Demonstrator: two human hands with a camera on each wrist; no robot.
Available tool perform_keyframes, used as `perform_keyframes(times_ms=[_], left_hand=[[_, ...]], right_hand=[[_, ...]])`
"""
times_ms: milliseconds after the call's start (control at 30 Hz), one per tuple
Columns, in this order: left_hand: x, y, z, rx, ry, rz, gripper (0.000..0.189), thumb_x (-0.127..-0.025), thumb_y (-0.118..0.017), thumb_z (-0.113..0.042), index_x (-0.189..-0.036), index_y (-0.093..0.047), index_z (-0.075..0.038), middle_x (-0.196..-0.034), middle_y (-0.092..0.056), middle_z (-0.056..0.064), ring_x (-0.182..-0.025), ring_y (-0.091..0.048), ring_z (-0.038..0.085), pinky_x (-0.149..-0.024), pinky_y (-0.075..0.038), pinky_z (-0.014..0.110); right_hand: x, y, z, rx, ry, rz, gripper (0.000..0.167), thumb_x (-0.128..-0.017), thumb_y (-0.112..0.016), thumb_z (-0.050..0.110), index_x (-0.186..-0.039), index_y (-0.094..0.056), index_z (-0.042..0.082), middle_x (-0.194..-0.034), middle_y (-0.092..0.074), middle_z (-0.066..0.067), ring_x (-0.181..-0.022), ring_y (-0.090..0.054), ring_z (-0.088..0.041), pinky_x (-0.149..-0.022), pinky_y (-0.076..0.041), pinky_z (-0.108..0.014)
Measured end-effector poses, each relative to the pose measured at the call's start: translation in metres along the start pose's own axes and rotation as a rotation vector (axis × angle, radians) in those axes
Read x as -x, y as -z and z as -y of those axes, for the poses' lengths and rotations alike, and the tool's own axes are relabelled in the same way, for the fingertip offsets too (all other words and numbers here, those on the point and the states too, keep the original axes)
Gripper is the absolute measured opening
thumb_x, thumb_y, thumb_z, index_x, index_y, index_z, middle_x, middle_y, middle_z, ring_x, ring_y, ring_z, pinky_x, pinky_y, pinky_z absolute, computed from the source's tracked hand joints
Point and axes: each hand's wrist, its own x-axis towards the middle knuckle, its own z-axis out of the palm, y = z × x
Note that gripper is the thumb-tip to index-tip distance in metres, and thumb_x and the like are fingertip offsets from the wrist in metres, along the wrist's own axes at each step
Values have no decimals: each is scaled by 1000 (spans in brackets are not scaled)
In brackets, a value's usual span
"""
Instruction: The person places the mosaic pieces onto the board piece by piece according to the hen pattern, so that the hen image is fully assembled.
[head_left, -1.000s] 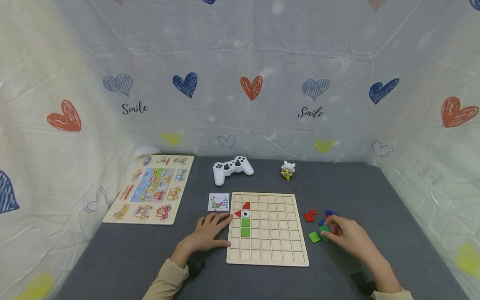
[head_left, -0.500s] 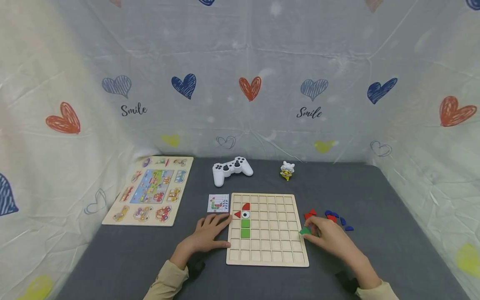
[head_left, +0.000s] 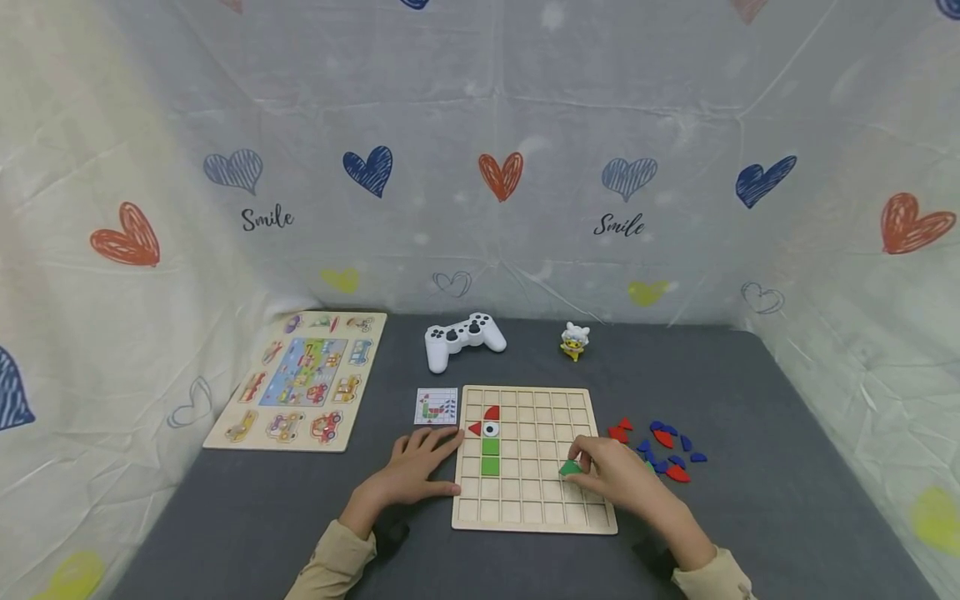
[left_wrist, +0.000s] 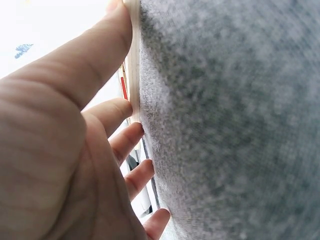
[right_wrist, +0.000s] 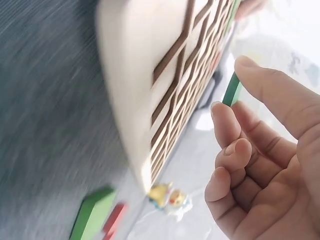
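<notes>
A wooden grid board [head_left: 536,512] lies on the dark table, holding a red quarter-round piece [head_left: 492,412], a red triangle [head_left: 475,428], a white eye tile [head_left: 491,429] and two light green squares [head_left: 491,457] in its left columns. My left hand [head_left: 415,472] rests flat at the board's left edge, fingers spread, thumb and fingertips against the side [left_wrist: 134,65]. Over the right part of the grid, my right hand [head_left: 621,472] pinches a dark green piece [head_left: 569,468] between thumb and index finger. In the right wrist view this green piece [right_wrist: 231,91] appears edge-on, above the board.
Loose blue pieces [head_left: 698,457] and red pieces [head_left: 678,473] lie right of the board, with a green piece [right_wrist: 92,215]. Behind stand a pattern card [head_left: 437,407], a white game controller [head_left: 465,337] and a small figurine [head_left: 575,341]. A vehicle puzzle [head_left: 300,383] lies left.
My right hand has picked the dark green piece from the loose pile and carried it left, from beside the board to over its right columns. The left hand has stayed in place.
</notes>
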Motion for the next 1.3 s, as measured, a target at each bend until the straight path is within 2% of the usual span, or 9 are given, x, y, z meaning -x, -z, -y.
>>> perform_keyframes(times_ms=[233, 600, 833, 933, 1167, 1300], left_hand=[[0, 4, -5, -22, 28, 31, 80, -83, -59, -54, -148, -27, -20, -148, -27, 5, -132, -23, 35, -101, -17, 62], [0, 7, -10, -7, 21, 36, 79, -83, -61, -51, -147, -29, -17, -148, -28, 6, -130, -24, 35, -100, -17, 62], [0, 6, -10, -3, 24, 26, 78, -83, -61, -51, -147, -30, -18, -147, -28, 4, -131, -24, 34, -100, -17, 61], [0, 5, -9, -8, 21, 19, 78, -83, -61, -52, -146, -31, -17, -147, -29, 5, -131, -25, 34, -100, -18, 61], [1, 6, -8, -16, 19, 12, 78, -83, -61, -52, -147, -31, -18, -147, -29, 4, -130, -25, 35, -99, -19, 62], [1, 6, -7, -14, 17, 14, 78, -83, -61, -52, -147, -30, -18, -147, -29, 4, -130, -25, 35, -99, -19, 62]], right_hand=[[-10, -12, 14, 10, 53, 17, 20, -77, -76, 23, -88, -61, 16, -66, -47, 12, -52, -38, 1, -47, -36, -18], [-24, -27, 35, -6, 71, 31, 18, -76, -76, 21, -87, -63, 14, -63, -47, 11, -53, -39, 0, -49, -37, -18], [-34, -38, 47, -84, 73, 71, 16, -79, -74, 18, -87, -62, 11, -60, -45, 9, -51, -38, 0, -49, -37, -18], [-38, -43, 52, -109, 63, 75, 15, -79, -73, 16, -87, -63, 9, -59, -45, 9, -50, -38, 0, -47, -36, -18], [-43, -54, 60, -143, -19, 122, 14, -80, -72, 17, -85, -62, 7, -53, -45, 7, -44, -38, -2, -42, -32, -19], [-43, -57, 62, -147, -17, 127, 13, -80, -73, 15, -84, -62, 8, -54, -46, 7, -45, -40, -2, -42, -33, -19]])
